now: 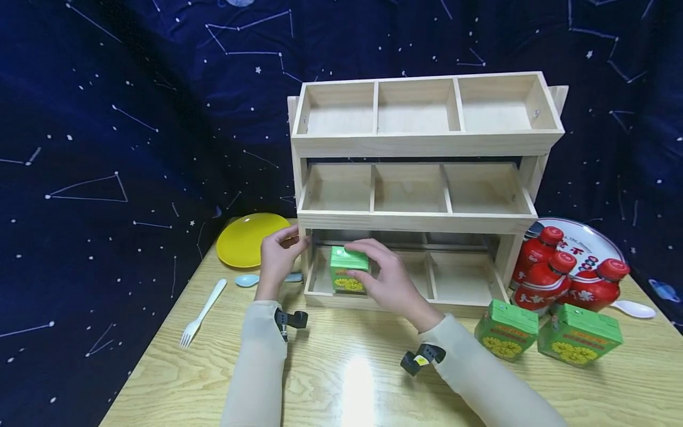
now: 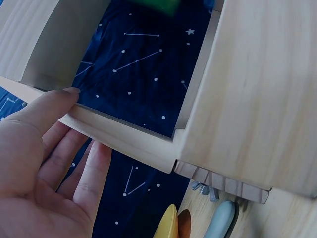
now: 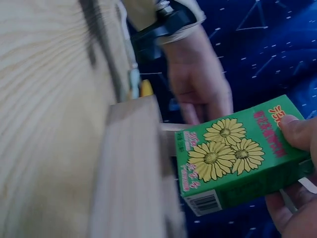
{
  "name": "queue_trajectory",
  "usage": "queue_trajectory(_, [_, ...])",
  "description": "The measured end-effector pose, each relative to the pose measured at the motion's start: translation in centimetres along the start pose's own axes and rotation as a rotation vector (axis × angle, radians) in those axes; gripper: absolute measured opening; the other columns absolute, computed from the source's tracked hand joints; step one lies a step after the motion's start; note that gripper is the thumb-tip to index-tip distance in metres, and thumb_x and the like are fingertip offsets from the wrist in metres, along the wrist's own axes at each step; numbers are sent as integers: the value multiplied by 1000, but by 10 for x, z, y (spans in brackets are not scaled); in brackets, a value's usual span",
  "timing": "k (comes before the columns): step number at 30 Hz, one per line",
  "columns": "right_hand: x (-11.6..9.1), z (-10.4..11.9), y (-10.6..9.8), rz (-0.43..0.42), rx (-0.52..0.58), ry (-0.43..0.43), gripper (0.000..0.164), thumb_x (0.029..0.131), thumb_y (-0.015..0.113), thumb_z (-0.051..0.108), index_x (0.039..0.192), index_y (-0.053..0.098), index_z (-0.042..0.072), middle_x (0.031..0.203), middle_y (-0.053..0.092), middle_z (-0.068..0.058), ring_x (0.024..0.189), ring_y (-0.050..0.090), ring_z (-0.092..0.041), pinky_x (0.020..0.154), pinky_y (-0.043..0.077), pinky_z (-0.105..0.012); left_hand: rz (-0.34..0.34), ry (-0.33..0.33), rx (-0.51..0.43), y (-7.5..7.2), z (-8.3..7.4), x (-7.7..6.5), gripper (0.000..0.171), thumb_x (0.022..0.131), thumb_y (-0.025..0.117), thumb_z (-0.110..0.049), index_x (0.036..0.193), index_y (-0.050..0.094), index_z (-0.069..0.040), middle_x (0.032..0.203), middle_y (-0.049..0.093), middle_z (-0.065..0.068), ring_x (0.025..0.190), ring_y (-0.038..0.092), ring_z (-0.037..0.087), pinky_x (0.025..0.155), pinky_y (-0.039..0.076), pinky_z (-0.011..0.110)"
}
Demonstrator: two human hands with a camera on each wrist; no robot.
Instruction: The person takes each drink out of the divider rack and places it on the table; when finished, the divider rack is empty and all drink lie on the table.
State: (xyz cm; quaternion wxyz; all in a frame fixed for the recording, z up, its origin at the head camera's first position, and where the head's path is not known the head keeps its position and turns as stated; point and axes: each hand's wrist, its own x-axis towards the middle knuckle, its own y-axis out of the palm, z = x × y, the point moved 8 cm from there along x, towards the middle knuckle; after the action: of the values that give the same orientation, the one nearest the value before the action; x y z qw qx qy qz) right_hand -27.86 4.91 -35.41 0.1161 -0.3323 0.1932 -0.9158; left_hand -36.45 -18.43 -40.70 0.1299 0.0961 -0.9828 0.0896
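My right hand (image 1: 392, 281) grips a green drink carton (image 1: 348, 279) with yellow flowers on it, thumb on one side and fingers on the other. The carton is upright at the left compartment of the bottom tier of a wooden three-tier rack (image 1: 416, 224). Whether its base touches the compartment floor, I cannot tell. My left hand (image 1: 280, 258) holds the rack's left side post, its thumb (image 2: 62, 101) on one face and the fingers beneath. In the right wrist view, the carton's flowered face (image 3: 233, 148) and barcode end are plain to see.
Two more green cartons (image 1: 507, 332) stand at the right front, with several red bottles (image 1: 549, 273) and a white patterned plate (image 1: 584, 237) behind. A white spoon (image 1: 635, 309) lies far right. On the left are a yellow plate (image 1: 248, 240), a blue spoon (image 1: 247, 280) and a white fork (image 1: 204, 311).
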Motion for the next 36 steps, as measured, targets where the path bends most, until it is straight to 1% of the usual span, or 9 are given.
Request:
queue_trajectory(6, [-16, 18, -25, 12, -38, 23, 48, 83, 80, 9, 128, 64, 13, 126, 61, 7, 112, 58, -13, 89, 53, -38, 4, -2, 10, 1, -3, -1, 40, 83, 82, -19, 120, 71, -8, 117, 69, 8, 102, 67, 25, 87, 56, 34])
queue_trajectory(9, [-28, 21, -34, 21, -58, 31, 48, 84, 80, 11, 129, 64, 15, 126, 61, 6, 114, 57, -15, 91, 51, -40, 0, -2, 7, 0, -3, -2, 40, 83, 81, -17, 120, 71, -7, 117, 69, 9, 102, 68, 26, 88, 56, 34])
queue_trajectory(13, [-44, 24, -46, 19, -89, 24, 50, 83, 81, 11, 129, 64, 14, 125, 62, 3, 115, 58, -17, 92, 51, -42, -3, -4, 10, 0, -2, -1, 39, 83, 82, -19, 119, 71, -8, 116, 69, 8, 102, 68, 24, 87, 56, 33])
queue_trajectory(16, [-55, 26, -55, 15, -115, 7, 51, 81, 82, 8, 129, 64, 12, 124, 63, 1, 111, 60, -19, 87, 55, -37, -4, -10, 11, -1, -1, 0, 39, 83, 82, -21, 118, 72, -9, 115, 70, 7, 101, 68, 23, 87, 56, 32])
queue_trajectory(20, [-69, 26, -66, 25, -155, 20, 53, 78, 83, 5, 128, 65, 13, 120, 64, 4, 105, 62, -16, 79, 57, -31, 3, -4, 6, 1, -2, 0, 38, 83, 82, -20, 118, 72, -9, 115, 70, 7, 101, 68, 24, 87, 56, 32])
queue_trajectory(25, [-87, 22, -80, 23, -222, 31, 54, 77, 84, 5, 126, 65, 16, 118, 64, 7, 101, 62, -13, 79, 54, -24, 7, -4, 13, 3, -3, -1, 38, 84, 81, -21, 119, 72, -9, 116, 69, 6, 103, 67, 25, 88, 56, 33])
queue_trajectory(29, [-100, 18, -89, 18, -262, 42, 54, 78, 84, 8, 127, 65, 18, 121, 63, 7, 105, 62, -14, 86, 51, -20, 4, -12, 6, 3, -3, -2, 38, 84, 81, -21, 119, 72, -10, 116, 69, 6, 105, 66, 28, 89, 56, 35])
queue_trajectory(33, [-112, 12, -97, 31, -268, 86, 52, 80, 83, 10, 127, 64, 20, 121, 63, 8, 104, 61, -13, 84, 51, -19, 8, -18, 4, 3, -1, -2, 38, 84, 81, -23, 119, 72, -11, 116, 68, 5, 107, 65, 29, 90, 55, 34])
queue_trajectory(36, [-118, 10, -100, 47, -281, 91, 51, 80, 83, 11, 127, 64, 19, 119, 62, 8, 103, 61, -12, 84, 51, -19, 10, -19, 3, 3, -1, -2, 38, 84, 81, -24, 119, 72, -12, 116, 68, 4, 107, 65, 29, 89, 55, 33])
